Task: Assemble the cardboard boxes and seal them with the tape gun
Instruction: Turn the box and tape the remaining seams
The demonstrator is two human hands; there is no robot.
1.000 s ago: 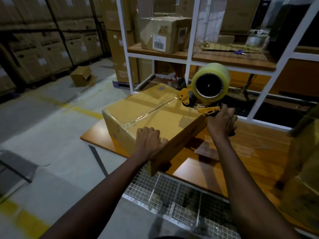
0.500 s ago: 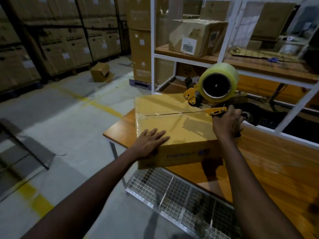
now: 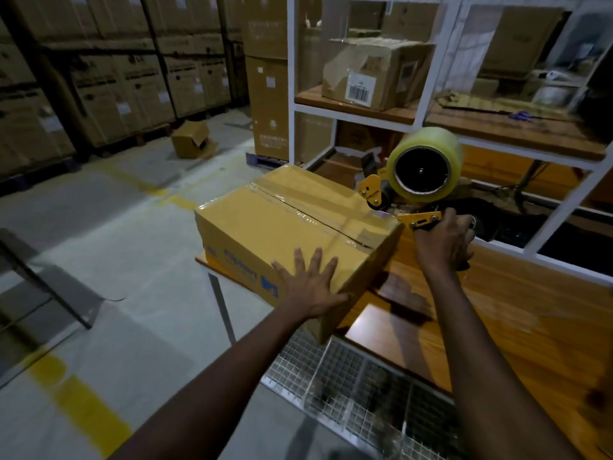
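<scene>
Presses box (image 3: 285,227) near corner with flat, spread-fingered left hand (image 3: 310,287); grips tape gun (image 3: 424,167) in right hand (image 3: 442,242), seemingly touching box edge.

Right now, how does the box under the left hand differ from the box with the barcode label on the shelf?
The table box is yellow-brown with blue print; the shelf box is duller brown and carries a barcode label. The table box looks smooth, with clear tape along its top seam; the shelf box looks creased. The left hand presses the table box; no hand touches the shelf box. Both are closed cardboard boxes.
</scene>
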